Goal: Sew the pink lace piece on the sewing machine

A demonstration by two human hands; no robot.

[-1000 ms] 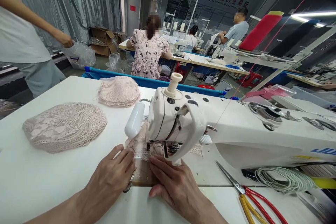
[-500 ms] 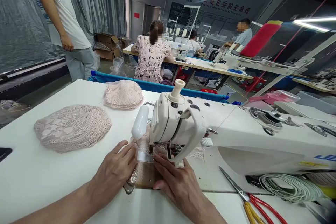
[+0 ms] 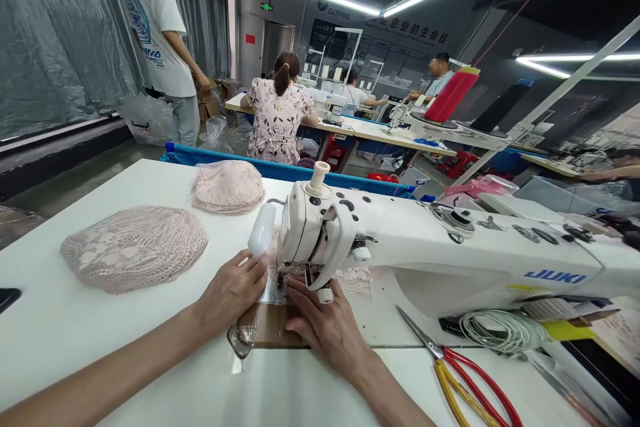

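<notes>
A pale pink lace piece lies under the head of a white sewing machine, partly hidden by it. My left hand is at the left of the needle area, fingers bent together on the lace's edge; its thumb is hidden. To the right of the presser foot, my right hand rests with fingers stretched flat over the lace and thumb spread apart. Its fingertips are partly covered by the machine head. A brown plate shows between the hands.
Two stacks of pink lace pieces, a nearer stack and a farther stack, lie on the left. Scissors with red and yellow handles and a coil of pale cord lie right. Beyond the blue cloth trough, other people sit or stand.
The view has shifted, showing more of the machine's right side. Both hands stay by the needle with slight movement. The standing person at left now appears farther back.
</notes>
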